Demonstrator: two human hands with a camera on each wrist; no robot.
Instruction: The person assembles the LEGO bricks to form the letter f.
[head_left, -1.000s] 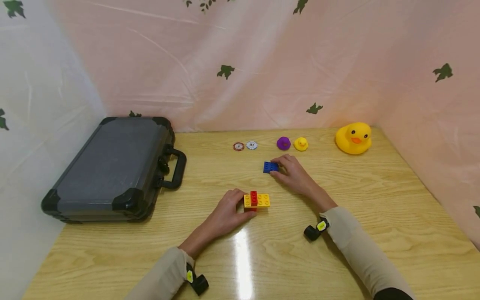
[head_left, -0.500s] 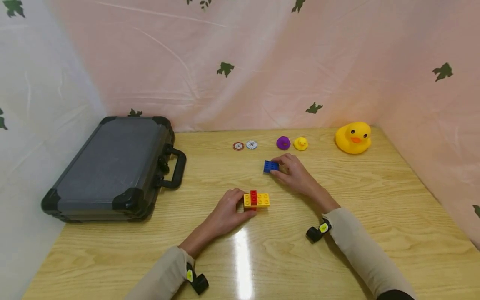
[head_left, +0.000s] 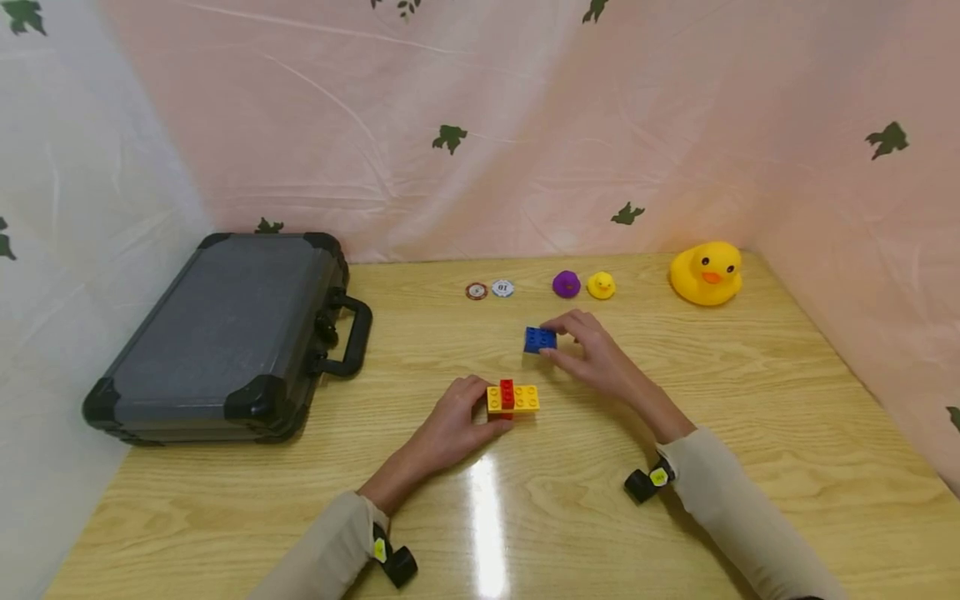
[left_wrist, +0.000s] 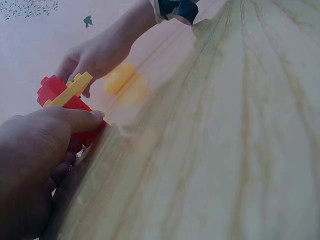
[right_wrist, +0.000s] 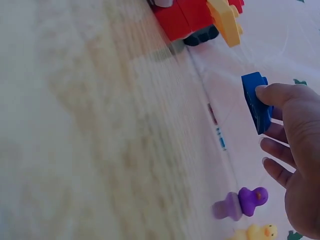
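My left hand (head_left: 450, 425) grips a stack of toy bricks (head_left: 525, 398) low at the tabletop. Red bricks form its lower part, a yellow brick lies across them, and a red one sits on top. In the left wrist view the thumb presses the red side of the stack (left_wrist: 90, 135). Farther back and to the right, my right hand (head_left: 600, 358) pinches a flat blue brick (head_left: 538, 340) between thumb and fingers. The right wrist view has this blue brick (right_wrist: 256, 105) raised off the table, apart from the stack.
A grey case (head_left: 225, 333) with black corners and handle lies at the left. Along the back are a red chip (head_left: 477, 291), a blue-and-white chip (head_left: 502, 288), a small purple duck (head_left: 566, 284), a small yellow duck (head_left: 602, 285) and a large yellow duck (head_left: 705, 275).
My right hand has come slightly nearer with the blue brick, and its forearm has swung a little to the right. The left hand and its stack stay in place.
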